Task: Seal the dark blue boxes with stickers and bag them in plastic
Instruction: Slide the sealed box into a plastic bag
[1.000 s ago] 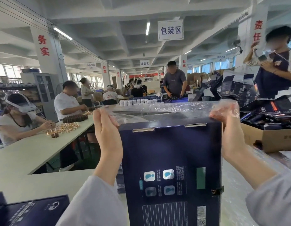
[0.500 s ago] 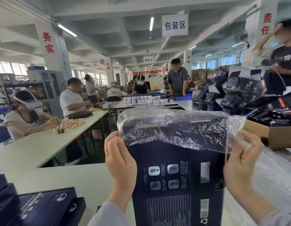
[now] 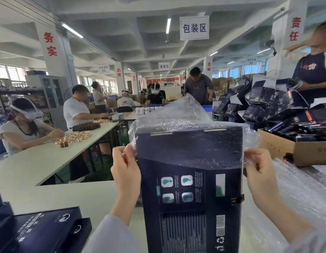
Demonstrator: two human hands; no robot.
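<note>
Dark blue rectangular cardboard box (image 3: 191,179) stood upright in front of me over the pale tabletop (image 3: 67,196), its bottom out of view. A clear crinkled plastic bag (image 3: 176,114) was drawn over its top end only. My left hand (image 3: 125,172) pinched the bag's open edge at the box's left side, fingers curled on the film. My right hand (image 3: 259,172) pinched the edge at the right side in the same way. I judged the bagging about a third done: the printed lower part was bare, so the bag needed pulling the rest of the way down. I could not tell whether a sticker sealed this box. More flat dark blue boxes (image 3: 40,229) lay at my lower left, unbagged, so much of the job remained.
</note>
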